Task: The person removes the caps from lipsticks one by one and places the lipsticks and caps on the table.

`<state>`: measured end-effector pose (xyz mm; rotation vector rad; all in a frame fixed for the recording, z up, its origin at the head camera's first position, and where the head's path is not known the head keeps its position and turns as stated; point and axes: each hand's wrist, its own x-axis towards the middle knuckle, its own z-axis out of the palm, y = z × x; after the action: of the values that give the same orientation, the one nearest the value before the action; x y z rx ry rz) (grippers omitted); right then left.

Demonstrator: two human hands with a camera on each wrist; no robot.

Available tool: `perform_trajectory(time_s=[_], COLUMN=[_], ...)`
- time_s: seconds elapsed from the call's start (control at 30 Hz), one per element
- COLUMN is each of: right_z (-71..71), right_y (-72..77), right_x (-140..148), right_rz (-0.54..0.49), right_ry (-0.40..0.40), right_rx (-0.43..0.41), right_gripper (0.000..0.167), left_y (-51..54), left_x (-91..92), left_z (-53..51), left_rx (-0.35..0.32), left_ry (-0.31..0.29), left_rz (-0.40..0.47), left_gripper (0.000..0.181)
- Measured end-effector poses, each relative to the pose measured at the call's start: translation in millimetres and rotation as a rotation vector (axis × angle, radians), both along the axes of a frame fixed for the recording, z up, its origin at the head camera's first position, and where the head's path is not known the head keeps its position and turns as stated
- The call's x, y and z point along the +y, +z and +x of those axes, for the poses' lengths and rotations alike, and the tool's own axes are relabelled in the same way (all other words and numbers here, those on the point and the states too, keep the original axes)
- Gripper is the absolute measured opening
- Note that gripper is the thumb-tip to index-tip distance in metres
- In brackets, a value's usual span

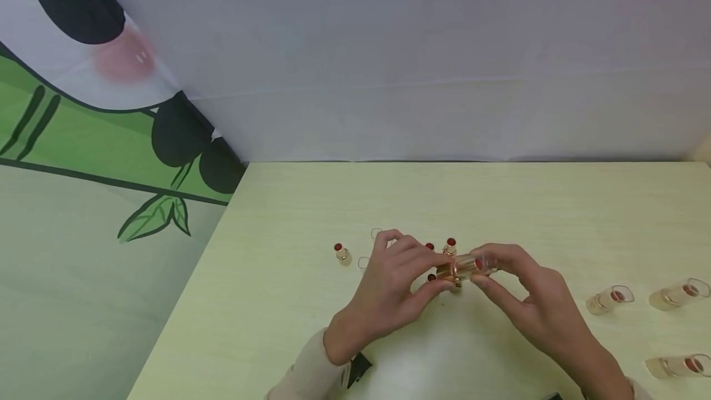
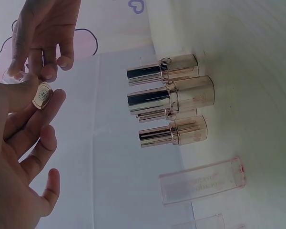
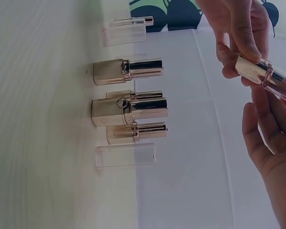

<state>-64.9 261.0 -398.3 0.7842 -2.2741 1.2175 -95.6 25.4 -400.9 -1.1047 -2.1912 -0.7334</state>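
Observation:
Between the two hands, above the table, a gold lipstick (image 1: pixel 461 267) lies roughly level. My left hand (image 1: pixel 391 279) pinches its gold base (image 3: pixel 250 70) between thumb and fingers. With thumb and fingertips my right hand (image 1: pixel 536 295) grips a clear cap (image 3: pixel 280 89), which sits around the red end of the lipstick. Whether the cap is fully seated I cannot tell. Below and behind the hands, several uncapped lipsticks (image 2: pixel 193 95) stand upright on the table, partly hidden in the head view.
To the left stands one uncapped lipstick (image 1: pixel 342 255). Clear caps (image 2: pixel 202 181) stand close to the left hand. Three capped lipsticks (image 1: pixel 610 299) stand at the right of the pale table (image 1: pixel 289 202). A white cloth backdrop (image 1: pixel 389 110) rises behind the table's far edge.

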Motion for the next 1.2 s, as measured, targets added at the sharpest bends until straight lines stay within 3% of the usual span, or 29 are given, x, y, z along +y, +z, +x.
perform_trajectory(time_s=[0.23,0.53,0.67,0.9,1.2], right_z=[-0.4,1.1,0.4,-3.7,-7.6], right_y=[0.7,7.3,9.4,6.1,-0.9], right_x=[3,3,6,14,20], right_rz=[-0.066,-0.004,-0.018,-0.084,-0.143], right_ry=[0.042,0.005,0.023,0.04,0.004], right_rx=[-0.053,-0.048,-0.045,0.031,0.06], right_gripper=[0.052,0.056,0.054,0.048,0.04], left_y=[-1.6,-2.2,-1.9,-1.3,-0.5], left_x=[0.8,-0.2,-0.2,-0.1,-11.3], left_z=[-1.5,-0.8,-0.8,-2.4,-2.6], left_rx=[-0.014,-0.049,-0.095,-0.159,-0.279], left_ry=[0.0,0.019,0.038,0.065,0.097], left_rz=[-0.015,-0.035,-0.052,-0.058,0.028], left_gripper=[0.022,0.021,0.021,0.024,0.029])
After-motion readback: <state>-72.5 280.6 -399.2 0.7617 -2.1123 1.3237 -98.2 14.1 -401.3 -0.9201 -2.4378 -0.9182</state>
